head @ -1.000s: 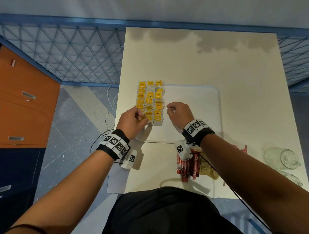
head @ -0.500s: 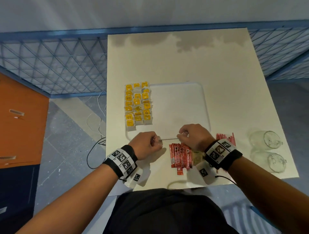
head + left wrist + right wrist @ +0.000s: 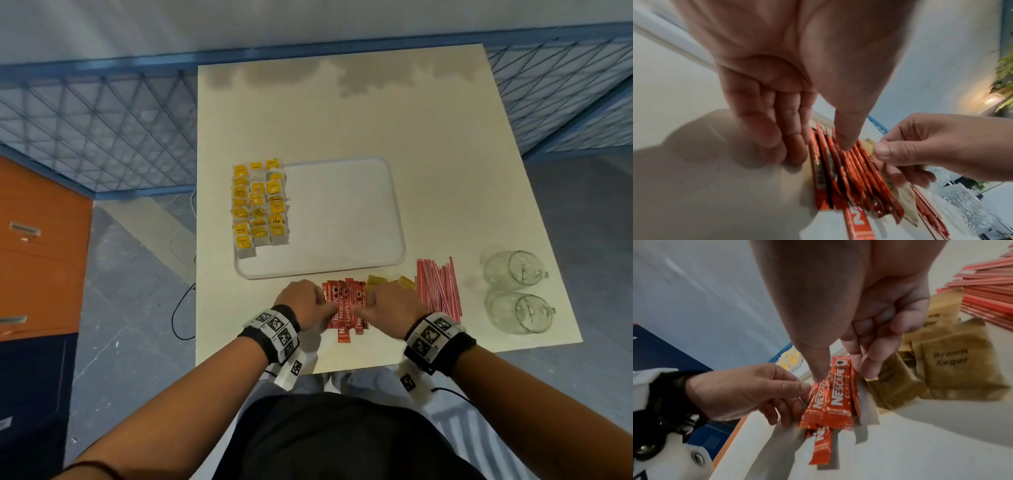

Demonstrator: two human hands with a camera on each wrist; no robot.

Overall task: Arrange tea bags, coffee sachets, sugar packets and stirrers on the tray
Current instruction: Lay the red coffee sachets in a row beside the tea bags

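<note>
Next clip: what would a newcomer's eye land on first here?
Probably both hands, the left hand and right hand, closing from either side on the red coffee sachets at the table's near edge. Then the yellow tea bags filling the white tray's left side.

Both hands gone from the tea bags on the tray; a second ago they worked at the near end of the yellow rows. Half a second ago both fists hovered at the tray's near rim. Now left hand (image 3: 306, 301) and right hand (image 3: 388, 306) flank the red coffee sachets (image 3: 346, 308), thumbs on top, fingers at the sides. One sachet juts out toward the wrists. Camera view shifted too.
</note>
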